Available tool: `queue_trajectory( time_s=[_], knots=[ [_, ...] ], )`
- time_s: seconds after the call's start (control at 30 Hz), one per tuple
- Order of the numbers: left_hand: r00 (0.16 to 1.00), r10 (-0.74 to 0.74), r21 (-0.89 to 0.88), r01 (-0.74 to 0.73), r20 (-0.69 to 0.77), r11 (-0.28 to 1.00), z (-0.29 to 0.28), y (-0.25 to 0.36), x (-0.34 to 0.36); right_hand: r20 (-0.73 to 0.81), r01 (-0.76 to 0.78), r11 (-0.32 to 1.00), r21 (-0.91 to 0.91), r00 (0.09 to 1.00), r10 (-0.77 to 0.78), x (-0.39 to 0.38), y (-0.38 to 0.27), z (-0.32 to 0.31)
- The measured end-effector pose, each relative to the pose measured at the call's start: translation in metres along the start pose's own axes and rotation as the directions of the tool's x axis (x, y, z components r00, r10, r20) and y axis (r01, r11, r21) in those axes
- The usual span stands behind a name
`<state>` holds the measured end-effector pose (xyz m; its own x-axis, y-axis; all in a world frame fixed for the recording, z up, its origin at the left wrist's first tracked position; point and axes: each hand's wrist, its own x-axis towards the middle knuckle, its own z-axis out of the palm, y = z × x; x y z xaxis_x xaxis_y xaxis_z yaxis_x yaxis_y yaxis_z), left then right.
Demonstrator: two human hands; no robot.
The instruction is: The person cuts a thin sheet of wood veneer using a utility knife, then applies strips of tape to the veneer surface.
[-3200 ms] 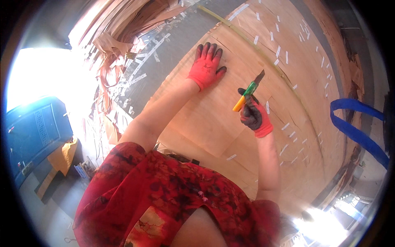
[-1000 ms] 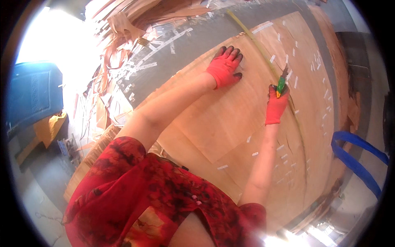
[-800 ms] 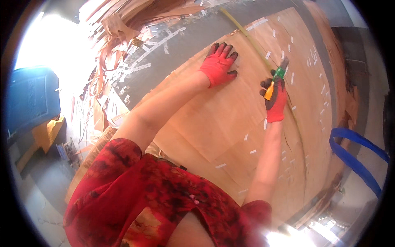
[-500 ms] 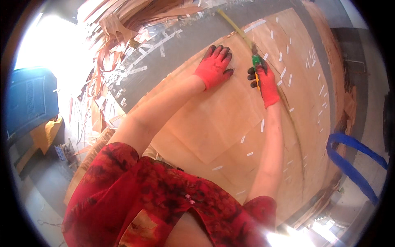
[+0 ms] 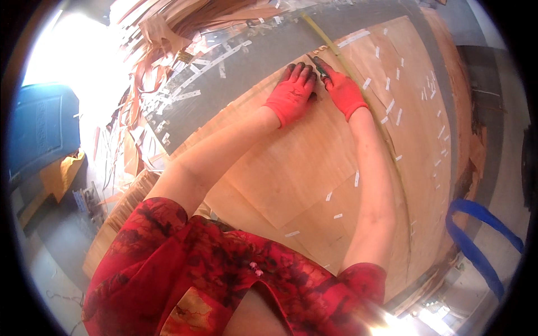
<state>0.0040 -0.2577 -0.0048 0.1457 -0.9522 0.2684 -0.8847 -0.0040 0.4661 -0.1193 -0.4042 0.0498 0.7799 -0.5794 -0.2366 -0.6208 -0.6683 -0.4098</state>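
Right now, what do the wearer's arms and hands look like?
Left hand and right hand: red gloves, blackish at the fingertips; the left one has a dark mark on its back. Forearms bare. Short red sleeves, dark mottled pattern.

Left hand (image 5: 290,101) and right hand (image 5: 343,94) wear red gloves (image 5: 348,101), dark at the fingertips. Top (image 5: 140,274) is red, short-sleeved, blotched black, with small pink details (image 5: 254,265) in front.
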Motion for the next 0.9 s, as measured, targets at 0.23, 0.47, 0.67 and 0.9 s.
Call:
queue_trajectory(
  time_s=[0.23,0.47,0.67,0.9],
  knots=[
    [1.000,-0.009,-0.013,0.009,-0.013,1.000,0.000,0.002,-0.001,0.036,-0.041,0.999,-0.008,0.998,0.042,0.002,0.000,0.003],
    [1.000,-0.005,0.001,0.005,-0.020,1.000,0.001,-0.001,-0.001,0.086,-0.084,0.995,-0.047,0.992,0.088,-0.002,-0.002,-0.002],
    [1.000,0.014,0.005,-0.014,-0.014,1.000,0.004,-0.001,0.001,0.013,-0.019,1.000,0.003,1.000,0.019,-0.004,0.011,0.005],
    [0.999,-0.006,0.006,0.006,-0.040,1.000,-0.002,0.003,0.001,0.020,-0.224,0.862,0.455,0.970,0.241,-0.018,-0.006,0.010]
  ],
)
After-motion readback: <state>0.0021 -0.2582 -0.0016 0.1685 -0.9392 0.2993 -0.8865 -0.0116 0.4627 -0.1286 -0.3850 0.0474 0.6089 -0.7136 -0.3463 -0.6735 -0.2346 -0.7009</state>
